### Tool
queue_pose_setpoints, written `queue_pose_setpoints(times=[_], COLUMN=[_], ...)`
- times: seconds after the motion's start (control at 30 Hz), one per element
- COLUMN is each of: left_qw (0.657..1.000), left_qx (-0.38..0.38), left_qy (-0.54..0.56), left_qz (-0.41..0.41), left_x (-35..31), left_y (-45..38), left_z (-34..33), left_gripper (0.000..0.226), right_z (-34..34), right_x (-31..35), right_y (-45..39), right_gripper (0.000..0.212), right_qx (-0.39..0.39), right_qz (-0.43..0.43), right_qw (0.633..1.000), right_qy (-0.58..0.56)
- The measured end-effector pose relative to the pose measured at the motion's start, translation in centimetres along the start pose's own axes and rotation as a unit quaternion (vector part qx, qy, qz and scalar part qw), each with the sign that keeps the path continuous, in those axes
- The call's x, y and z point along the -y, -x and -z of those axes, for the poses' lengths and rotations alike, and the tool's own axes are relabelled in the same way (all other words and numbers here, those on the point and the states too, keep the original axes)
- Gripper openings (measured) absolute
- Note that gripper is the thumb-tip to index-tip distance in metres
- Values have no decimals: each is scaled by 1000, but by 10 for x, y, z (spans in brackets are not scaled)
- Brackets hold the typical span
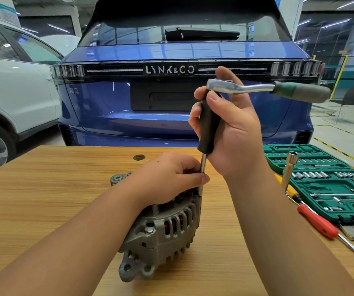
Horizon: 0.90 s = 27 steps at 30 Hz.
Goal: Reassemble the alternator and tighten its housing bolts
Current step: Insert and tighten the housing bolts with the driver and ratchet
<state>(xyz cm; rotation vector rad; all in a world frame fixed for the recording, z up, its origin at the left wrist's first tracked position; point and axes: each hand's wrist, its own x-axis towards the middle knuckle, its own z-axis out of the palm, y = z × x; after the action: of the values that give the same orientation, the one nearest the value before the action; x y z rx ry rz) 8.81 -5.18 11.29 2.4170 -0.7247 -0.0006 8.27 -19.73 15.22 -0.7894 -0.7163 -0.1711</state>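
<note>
- Two bare hands work over a grey alternator (163, 229) that lies on its side on a wooden table (43, 201), near the middle of the head view.
- The left hand (167, 178) rests on top of the alternator, fingers curled, thumb and fingertips pinching the lower steel shaft of a black-handled extension driver (208, 124) just above the housing edge.
- The right hand (231, 129) wraps around the driver's black handle, holding it nearly upright; its tip meets the upper rim of the housing, though the bolt there is hidden by the left thumb.
- A ratchet wrench (263, 88) sits on the top end of the driver, its silver head above the right fingers and its green-grey grip pointing off to the right, with no hand on the grip.
- One housing bolt (149, 230) shows on the near side of the alternator.
- A small pulley (118, 179) lies on the table just behind the left hand.
- To the right, an open green socket set case (312, 165) lies on the table, with a red-handled screwdriver (319, 223), a yellow-handled tool (287, 186) and a long socket (289, 169) beside it.
- A blue car (171, 92) stands behind the table; a white car (11, 86) is at the left.
</note>
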Motion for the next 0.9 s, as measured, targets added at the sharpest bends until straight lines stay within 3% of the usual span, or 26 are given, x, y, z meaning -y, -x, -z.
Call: queue_pose_setpoints(times=[0.33, 0.57, 0.77, 0.9], left_qw=[1000, 1000, 1000, 999], left_qx=[8, 3, 9, 11], left_qy=[13, 13, 22, 36], left_qz=[3, 13, 13, 5], left_x=[0, 0, 0, 0], left_y=[1, 2, 2, 2], left_z=[1, 2, 2, 1], left_gripper=[15, 18, 18, 13], right_z=[1, 0, 5, 9], right_x=[14, 3, -2, 0], right_y=[-4, 0, 0, 0], right_gripper=[38, 22, 20, 37], right_qx=[-13, 25, 54, 110], right_qz=[-57, -115, -165, -161], right_qw=[998, 991, 983, 980], right_qy=[-3, 66, 55, 22])
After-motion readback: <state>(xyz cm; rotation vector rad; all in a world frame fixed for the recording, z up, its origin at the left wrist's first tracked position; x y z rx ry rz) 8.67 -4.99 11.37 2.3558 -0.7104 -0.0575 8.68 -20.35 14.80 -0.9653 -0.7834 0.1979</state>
